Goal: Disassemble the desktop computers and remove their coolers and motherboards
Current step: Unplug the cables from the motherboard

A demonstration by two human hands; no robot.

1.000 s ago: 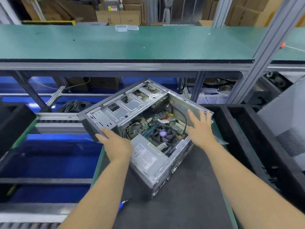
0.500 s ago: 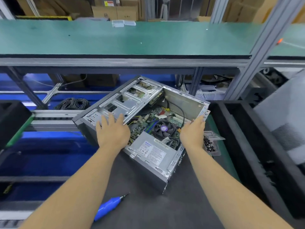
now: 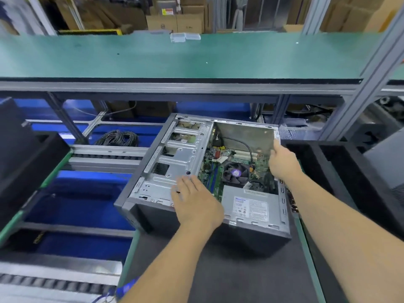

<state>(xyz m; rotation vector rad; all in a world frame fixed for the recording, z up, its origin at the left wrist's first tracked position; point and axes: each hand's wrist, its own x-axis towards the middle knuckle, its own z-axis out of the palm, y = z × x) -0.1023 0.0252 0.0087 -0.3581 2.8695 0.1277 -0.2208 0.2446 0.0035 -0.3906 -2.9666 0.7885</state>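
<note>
An opened desktop computer case [image 3: 175, 162] lies on its side on the dark work mat [image 3: 240, 276], its open face up. Inside show the green motherboard [image 3: 218, 162], the black cooler fan [image 3: 235, 173] with a purple hub, and the grey power supply [image 3: 251, 204]. My left hand [image 3: 194, 202] rests flat with straight fingers on the metal drive cage by the case's near edge. My right hand [image 3: 284, 162] grips the case's right rim, thumb inside the case, fingers hidden behind the rim.
A blue electric screwdriver [image 3: 126, 289] lies at the mat's near left edge. A tray of screws [image 3: 291, 200] peeks out right of the case. Black foam bins [image 3: 349, 182] stand to the right, a roller conveyor [image 3: 105, 156] to the left, a green shelf [image 3: 196, 57] overhead.
The case has been turned clockwise and now sits squarer to me. My left hand slid toward the near edge of the drive cage; my right hand moved up along the right rim.
</note>
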